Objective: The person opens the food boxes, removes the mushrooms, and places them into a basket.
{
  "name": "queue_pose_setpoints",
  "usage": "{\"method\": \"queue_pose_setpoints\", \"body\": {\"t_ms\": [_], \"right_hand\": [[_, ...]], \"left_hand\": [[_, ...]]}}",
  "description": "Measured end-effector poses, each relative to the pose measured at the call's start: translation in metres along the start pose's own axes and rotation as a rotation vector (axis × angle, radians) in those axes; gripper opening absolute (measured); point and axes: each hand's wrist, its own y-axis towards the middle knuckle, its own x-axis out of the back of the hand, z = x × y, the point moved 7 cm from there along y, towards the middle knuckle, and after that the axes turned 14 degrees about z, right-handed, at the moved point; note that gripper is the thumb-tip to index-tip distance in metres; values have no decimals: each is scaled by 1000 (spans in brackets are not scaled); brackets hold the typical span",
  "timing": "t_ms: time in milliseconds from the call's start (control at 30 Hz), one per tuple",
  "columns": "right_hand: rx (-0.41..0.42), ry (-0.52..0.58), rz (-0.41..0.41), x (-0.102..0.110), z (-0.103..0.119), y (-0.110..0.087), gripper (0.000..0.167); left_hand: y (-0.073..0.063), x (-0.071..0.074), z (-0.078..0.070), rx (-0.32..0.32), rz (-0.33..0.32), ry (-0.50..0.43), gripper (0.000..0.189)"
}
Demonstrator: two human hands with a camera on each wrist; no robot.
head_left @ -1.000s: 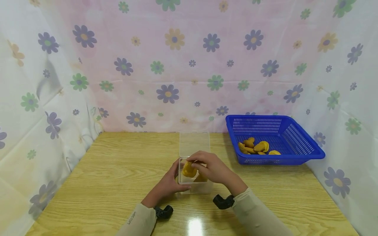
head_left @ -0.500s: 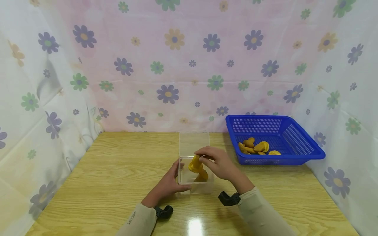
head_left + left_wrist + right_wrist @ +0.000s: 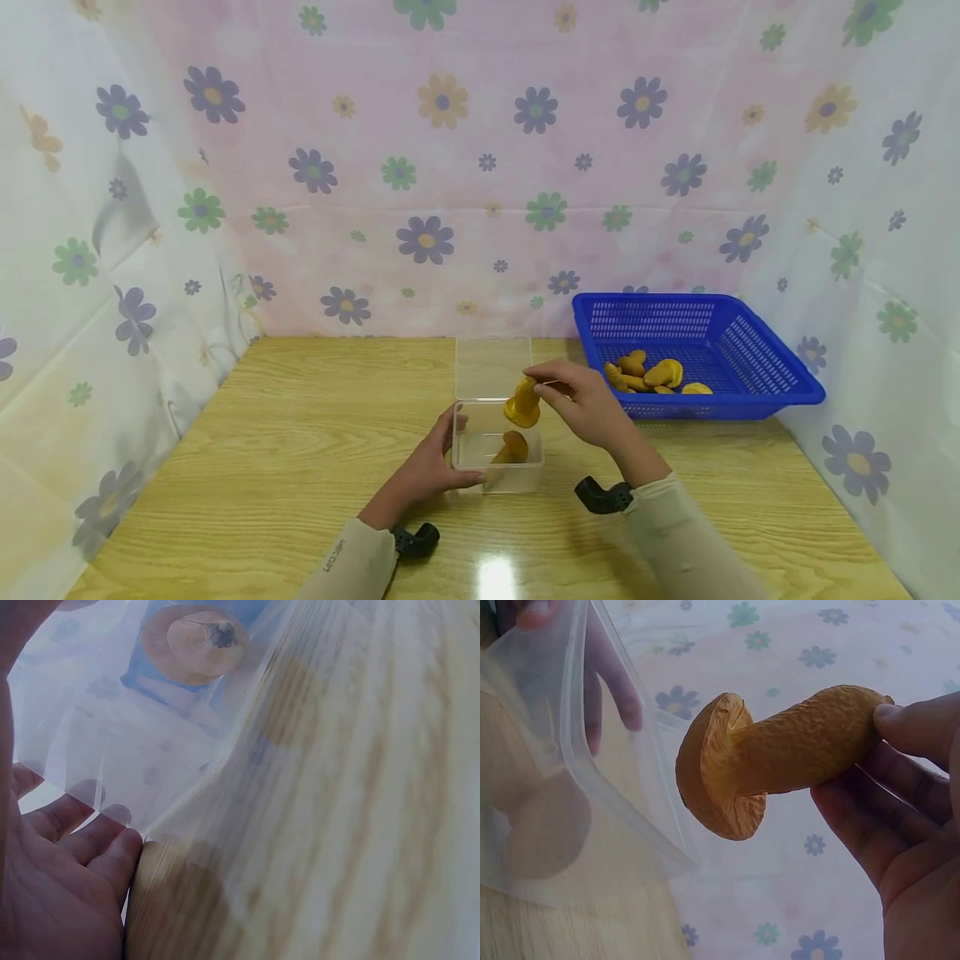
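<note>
A yellow-brown mushroom (image 3: 522,407) hangs cap down over the right rear of a clear plastic box (image 3: 513,479). My right hand (image 3: 581,400) pinches the end of its stem between thumb and fingers; the right wrist view shows the ribbed underside of the mushroom (image 3: 724,769) cap. Inside the box, at the right, lies another mushroom (image 3: 512,447). My left hand (image 3: 433,462) grips the box from its left side, thumb along the front. In the left wrist view, fingers (image 3: 112,855) press the see-through wall, and a mushroom (image 3: 202,645) shows blurred through it.
The box's clear lid (image 3: 493,367) lies folded back behind it. At the back right, a blue plastic basket (image 3: 697,408) holds several more mushrooms (image 3: 663,372). Floral cloth (image 3: 480,183) hangs around the wooden table (image 3: 300,433) at the back and sides.
My right hand has lifted the mushroom up and to the right, from inside the box to above its rear right rim. The left hand and box have stayed put.
</note>
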Motion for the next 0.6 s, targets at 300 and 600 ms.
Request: {"method": "queue_pose_setpoints", "body": {"t_ms": [300, 600], "right_hand": [[-49, 6, -40, 17, -13, -10, 28], [-100, -41, -93, 34, -23, -18, 27]], "left_hand": [[-2, 0, -8, 6, 5, -11, 113], [-1, 0, -1, 1, 1, 0, 112]]}}
